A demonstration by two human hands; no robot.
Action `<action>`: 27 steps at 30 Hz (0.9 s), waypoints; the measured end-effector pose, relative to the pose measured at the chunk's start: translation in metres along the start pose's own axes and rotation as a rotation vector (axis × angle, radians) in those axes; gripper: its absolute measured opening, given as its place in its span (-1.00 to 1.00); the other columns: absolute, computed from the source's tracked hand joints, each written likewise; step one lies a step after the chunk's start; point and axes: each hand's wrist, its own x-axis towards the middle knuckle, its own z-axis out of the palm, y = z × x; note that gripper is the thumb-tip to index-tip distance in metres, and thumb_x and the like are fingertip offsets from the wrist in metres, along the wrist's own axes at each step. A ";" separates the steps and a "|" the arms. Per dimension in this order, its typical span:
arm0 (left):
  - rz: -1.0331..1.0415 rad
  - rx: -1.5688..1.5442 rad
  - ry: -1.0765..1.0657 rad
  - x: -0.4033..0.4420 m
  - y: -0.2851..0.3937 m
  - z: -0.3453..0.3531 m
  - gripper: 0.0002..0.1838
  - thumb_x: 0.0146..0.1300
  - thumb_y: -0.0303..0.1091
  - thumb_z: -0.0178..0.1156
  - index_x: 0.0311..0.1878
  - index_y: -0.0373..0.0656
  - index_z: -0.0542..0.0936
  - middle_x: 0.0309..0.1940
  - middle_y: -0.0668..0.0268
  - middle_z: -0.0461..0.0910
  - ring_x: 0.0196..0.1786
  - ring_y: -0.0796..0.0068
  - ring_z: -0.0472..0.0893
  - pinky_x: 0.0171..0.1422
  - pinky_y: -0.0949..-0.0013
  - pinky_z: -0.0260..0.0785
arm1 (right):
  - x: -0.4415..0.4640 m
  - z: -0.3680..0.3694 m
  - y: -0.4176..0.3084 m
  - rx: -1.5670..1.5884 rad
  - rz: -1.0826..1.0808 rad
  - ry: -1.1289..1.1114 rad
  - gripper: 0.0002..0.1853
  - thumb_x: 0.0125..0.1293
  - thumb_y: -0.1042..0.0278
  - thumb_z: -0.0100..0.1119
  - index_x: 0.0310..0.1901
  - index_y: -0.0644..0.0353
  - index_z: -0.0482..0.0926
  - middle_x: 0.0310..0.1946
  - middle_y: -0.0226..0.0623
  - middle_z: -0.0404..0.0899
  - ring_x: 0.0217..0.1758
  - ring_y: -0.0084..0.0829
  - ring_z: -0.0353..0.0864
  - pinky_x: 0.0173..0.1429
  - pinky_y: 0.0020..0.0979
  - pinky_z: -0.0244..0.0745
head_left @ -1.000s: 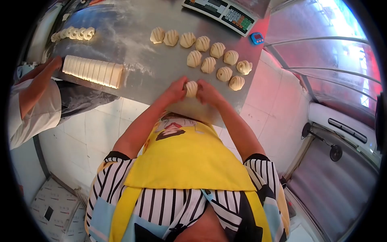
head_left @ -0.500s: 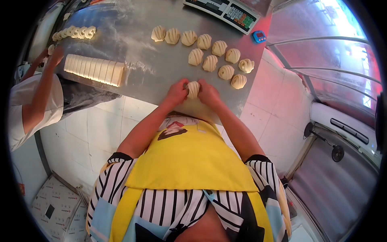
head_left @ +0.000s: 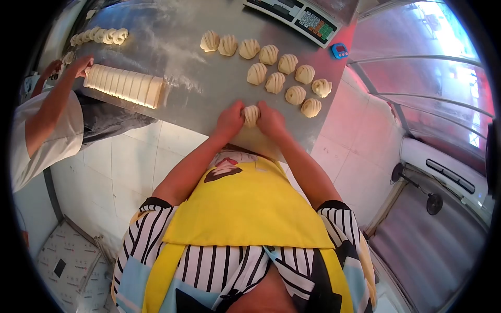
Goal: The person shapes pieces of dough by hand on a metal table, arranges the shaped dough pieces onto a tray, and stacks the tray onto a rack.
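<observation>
White floor tiles [head_left: 133, 161] flank a metal surface [head_left: 209, 86] at upper centre; bright light glares through translucent sheeting [head_left: 417, 78] at upper right, above a grey panel [head_left: 417, 235].

Counted one dough bun [head_left: 251, 115] between left hand [head_left: 230, 120] and right hand [head_left: 271, 120], with eleven more buns [head_left: 275, 82] beyond. Counted one scale [head_left: 296, 16] and one blue timer [head_left: 339, 50] farther out.

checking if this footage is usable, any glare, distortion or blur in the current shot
Head view: glare burns out the upper right of the clear panel; head view: its bars look bowed, likely by the wide lens, and black fills the corners; head view: the dough piece between left hand and right hand reads clearly enough, though fingertips are hard to make out.
</observation>
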 end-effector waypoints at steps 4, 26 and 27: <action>-0.097 0.134 -0.107 0.000 0.006 -0.004 -0.86 0.23 -0.33 0.08 -0.19 -0.13 0.44 -0.40 0.03 0.59 -0.26 -0.15 0.56 -0.22 -0.01 0.37 | 0.003 -0.004 -0.007 -0.001 0.066 -0.058 -0.71 0.16 0.36 0.09 -0.06 0.09 0.36 -0.30 -0.07 0.63 -0.17 0.00 0.62 -0.16 -0.04 0.48; -0.296 -0.495 -0.079 0.055 -0.053 -0.118 -0.54 0.11 -0.40 0.20 0.12 -0.23 0.46 -0.41 0.25 0.62 -0.44 0.45 0.60 -0.33 0.37 0.43 | 0.080 -0.031 -0.108 0.715 -0.164 -0.099 -0.64 0.21 0.13 0.27 -0.21 0.33 0.54 -0.55 -0.25 0.55 -0.47 -0.35 0.52 -0.32 -0.33 0.44; -0.293 -0.629 -0.093 0.034 -0.073 -0.112 -0.56 0.12 -0.42 0.19 0.11 -0.26 0.46 -0.42 0.29 0.60 -0.49 0.55 0.57 -0.38 0.43 0.41 | 0.101 -0.024 -0.131 0.593 -0.259 -0.097 -0.59 0.19 0.06 0.27 -0.21 0.33 0.55 -0.56 -0.21 0.55 -0.45 -0.27 0.53 -0.27 -0.29 0.45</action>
